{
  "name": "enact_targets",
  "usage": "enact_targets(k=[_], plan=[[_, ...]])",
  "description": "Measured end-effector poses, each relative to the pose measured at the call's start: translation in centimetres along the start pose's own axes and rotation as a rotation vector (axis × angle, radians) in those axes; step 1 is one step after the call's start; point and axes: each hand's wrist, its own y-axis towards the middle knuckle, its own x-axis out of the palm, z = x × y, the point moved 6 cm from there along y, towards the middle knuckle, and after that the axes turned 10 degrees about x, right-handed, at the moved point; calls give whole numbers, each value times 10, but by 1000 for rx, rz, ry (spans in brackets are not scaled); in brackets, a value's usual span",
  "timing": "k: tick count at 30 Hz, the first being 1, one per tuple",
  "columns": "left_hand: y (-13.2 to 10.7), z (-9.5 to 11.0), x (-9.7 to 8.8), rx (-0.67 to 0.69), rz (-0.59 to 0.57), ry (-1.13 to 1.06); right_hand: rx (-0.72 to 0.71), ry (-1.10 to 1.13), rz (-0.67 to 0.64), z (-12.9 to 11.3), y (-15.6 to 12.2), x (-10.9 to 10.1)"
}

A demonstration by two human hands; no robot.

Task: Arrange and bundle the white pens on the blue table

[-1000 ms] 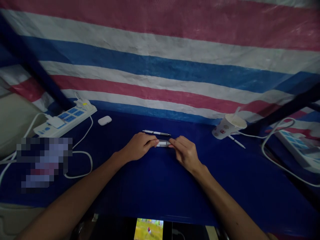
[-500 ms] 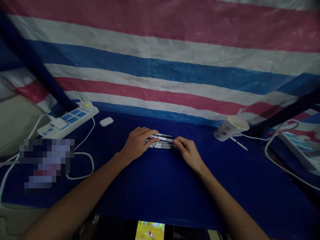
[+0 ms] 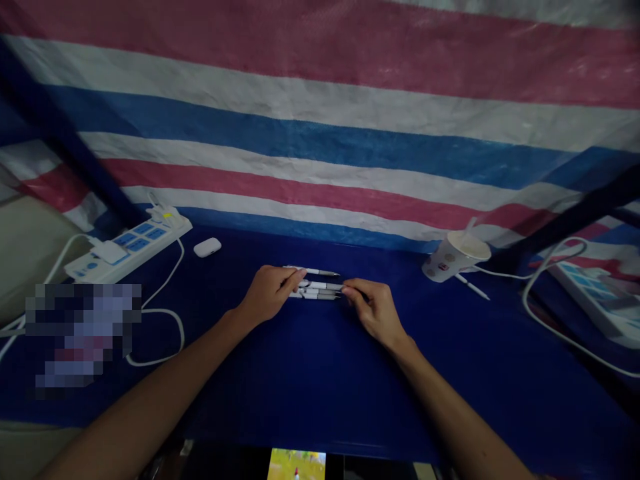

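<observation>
Several white pens (image 3: pixel 316 294) with grey grips lie side by side on the dark blue table (image 3: pixel 310 373), their tips pointing right. My left hand (image 3: pixel 264 293) is closed at their left ends, thumb and fingers pinching one pen (image 3: pixel 320 271) that lies apart at the far side of the group. From the right, my right hand (image 3: pixel 376 308) pinches the tip end of a pen (image 3: pixel 333 287) between thumb and index finger. The left ends of some pens are hidden behind my left hand.
At the left are a power strip (image 3: pixel 125 250), white cables, a small white case (image 3: pixel 207 247) and a pixelated patch. A paper cup (image 3: pixel 445 260) with a straw, another pen (image 3: pixel 473 287) and a second power strip (image 3: pixel 595 300) are at the right. A lit screen (image 3: pixel 297 465) shows below.
My left hand has drawn its fingers back from over the pens and now pinches the far one, which is more separated. My right hand stays at the tips. The view has shifted slightly.
</observation>
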Motion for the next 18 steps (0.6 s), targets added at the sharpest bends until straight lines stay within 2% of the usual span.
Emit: enact_targets(k=[3,10,18], plan=[[-1,-3,1,-8,-31,7,-8,-32,-11,-2,1,-2],[2,7,0,224,-13,186,57,-37,-51,5,2,2],[-1,11,6,281,-135,237,-48,-23,10,-7,-2,0]])
